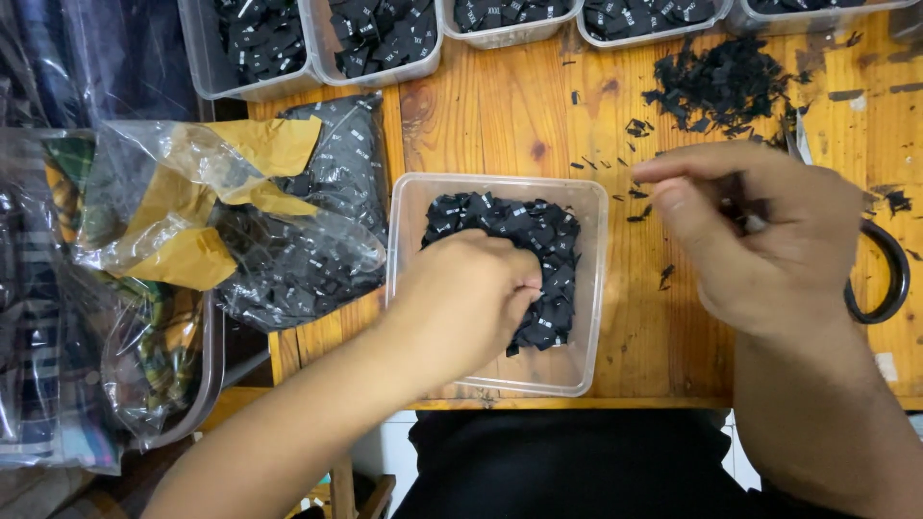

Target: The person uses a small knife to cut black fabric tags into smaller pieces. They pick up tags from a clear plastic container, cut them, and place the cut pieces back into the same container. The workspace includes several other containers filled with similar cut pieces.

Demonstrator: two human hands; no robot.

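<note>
A clear square plastic tub [408, 207] sits on the wooden table [538, 115] in front of me, filled with small black fabric labels [548, 231]. My left hand [466, 298] reaches down into the tub, fingers curled among the labels. My right hand [760, 235] hovers over the table to the right of the tub, thumb and fingers pinched together; whatever is between them is too blurred to make out. Black-handled scissors [889, 279] lie partly hidden behind that hand.
Several clear tubs of black labels [380, 38] line the table's far edge. A heap of black cut scraps [721, 86] lies at the back right. A clear plastic bag of more labels [308, 240] with yellow paper sits left, over the table edge.
</note>
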